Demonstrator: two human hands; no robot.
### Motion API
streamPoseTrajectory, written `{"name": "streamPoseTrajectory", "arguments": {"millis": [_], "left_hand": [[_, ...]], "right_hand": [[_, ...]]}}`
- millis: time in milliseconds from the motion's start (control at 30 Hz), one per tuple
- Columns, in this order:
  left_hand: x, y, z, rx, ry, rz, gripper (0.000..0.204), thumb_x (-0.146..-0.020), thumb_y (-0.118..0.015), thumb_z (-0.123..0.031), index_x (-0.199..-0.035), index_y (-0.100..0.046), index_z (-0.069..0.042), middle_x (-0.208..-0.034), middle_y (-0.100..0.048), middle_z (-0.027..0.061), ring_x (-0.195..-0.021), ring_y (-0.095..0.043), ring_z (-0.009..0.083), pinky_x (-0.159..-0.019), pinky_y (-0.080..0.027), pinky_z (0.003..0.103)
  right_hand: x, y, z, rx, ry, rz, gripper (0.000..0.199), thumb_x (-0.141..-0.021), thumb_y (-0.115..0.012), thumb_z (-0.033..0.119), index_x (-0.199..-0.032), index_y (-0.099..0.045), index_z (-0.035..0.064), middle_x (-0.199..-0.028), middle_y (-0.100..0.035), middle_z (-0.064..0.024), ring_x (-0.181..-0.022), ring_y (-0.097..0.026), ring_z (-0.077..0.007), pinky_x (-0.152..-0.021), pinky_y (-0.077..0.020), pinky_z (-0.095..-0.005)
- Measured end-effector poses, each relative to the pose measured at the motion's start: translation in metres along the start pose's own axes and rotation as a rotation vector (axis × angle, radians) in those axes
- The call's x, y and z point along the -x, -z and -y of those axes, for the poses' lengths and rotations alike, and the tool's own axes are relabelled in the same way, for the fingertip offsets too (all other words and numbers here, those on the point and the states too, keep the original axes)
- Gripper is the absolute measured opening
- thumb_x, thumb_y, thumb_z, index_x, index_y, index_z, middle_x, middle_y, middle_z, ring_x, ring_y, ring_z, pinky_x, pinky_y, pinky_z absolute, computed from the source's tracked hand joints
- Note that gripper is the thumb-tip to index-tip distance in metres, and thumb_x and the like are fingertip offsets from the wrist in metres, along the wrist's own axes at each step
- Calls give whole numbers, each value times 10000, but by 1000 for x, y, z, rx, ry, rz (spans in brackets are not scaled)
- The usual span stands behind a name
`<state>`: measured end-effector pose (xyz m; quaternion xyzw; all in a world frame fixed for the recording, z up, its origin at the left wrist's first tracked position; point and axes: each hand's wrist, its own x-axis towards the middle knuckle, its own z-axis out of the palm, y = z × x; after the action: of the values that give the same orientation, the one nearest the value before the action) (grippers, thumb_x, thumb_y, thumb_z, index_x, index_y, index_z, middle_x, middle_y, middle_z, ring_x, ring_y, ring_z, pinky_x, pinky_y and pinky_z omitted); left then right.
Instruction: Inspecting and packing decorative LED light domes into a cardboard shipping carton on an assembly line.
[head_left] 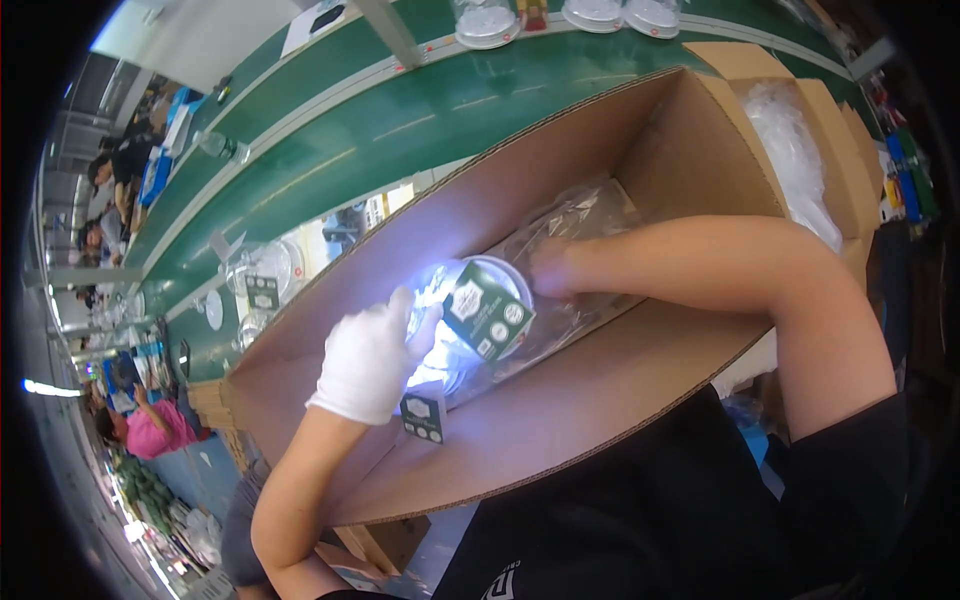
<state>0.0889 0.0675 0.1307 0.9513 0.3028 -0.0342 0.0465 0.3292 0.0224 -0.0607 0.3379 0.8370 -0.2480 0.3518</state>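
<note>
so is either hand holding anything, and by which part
The left hand seems to grip the glowing item by its left side, beside the green card; whether the right hand holds anything cannot be told.

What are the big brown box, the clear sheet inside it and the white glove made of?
The brown box looks like matte corrugated cardboard, judging by its ridged cut rim. The clear sheet seems to be thin, glossy plastic film: it's see-through, creased and catches light. The white glove appears to be matte fabric without shine; exact fibre unclear.

Glowing container inside cardboard box
</note>
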Motion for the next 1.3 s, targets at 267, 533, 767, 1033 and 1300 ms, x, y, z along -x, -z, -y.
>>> {"name": "streamPoseTrajectory", "arguments": {"millis": [267,533,767,1033,1300], "left_hand": [[1,-4,9,89,97,100,381,-975,-557,-404,-899,-558,-31,-618,-601,198,-609,-629,394,-573,-511,485],[3,-20,13,103,108,181,418,-998,-505,-432,-915,-565,-27,-609,-614,185,-617,-645,387,-609,-530,496],[1,-30,11,131,71,178,438,-1002,-495,-445,-944,-564,-16,-609,-622,183,-620,-651,394,-599,-528,493],[2,-38,0,110,-63,154,411,-987,-522,-429,-956,-572,-22,-641,-630,175,-609,-652,377,-584,-535,479],[-4,-37,-10,135,-158,170,384,-982,-537,-413,-938,-581,-34,-652,-636,162,-602,-661,347,-566,-541,459]], "right_hand": [[-7,-12,20,-118,-215,297,492,-744,-827,405,-1174,-714,195,-1084,-726,-76,-977,-687,-274,-777,-568,-430],[32,-3,31,80,234,207,222,-801,-685,206,-1005,-762,167,-948,-746,-56,-886,-709,-270,-745,-564,-430],[86,-4,74,340,123,284,180,-809,-718,221,-975,-785,206,-1013,-757,-34,-931,-716,-239,-698,-570,-423],[82,22,65,179,227,208,237,-883,-626,179,-1095,-708,111,-1002,-735,-110,-941,-707,-320,-781,-559,-461],[80,33,69,-23,171,383,295,-697,-645,41,-971,-753,36,-1029,-726,-164,-893,-699,-372,-753,-563,-475]]}}
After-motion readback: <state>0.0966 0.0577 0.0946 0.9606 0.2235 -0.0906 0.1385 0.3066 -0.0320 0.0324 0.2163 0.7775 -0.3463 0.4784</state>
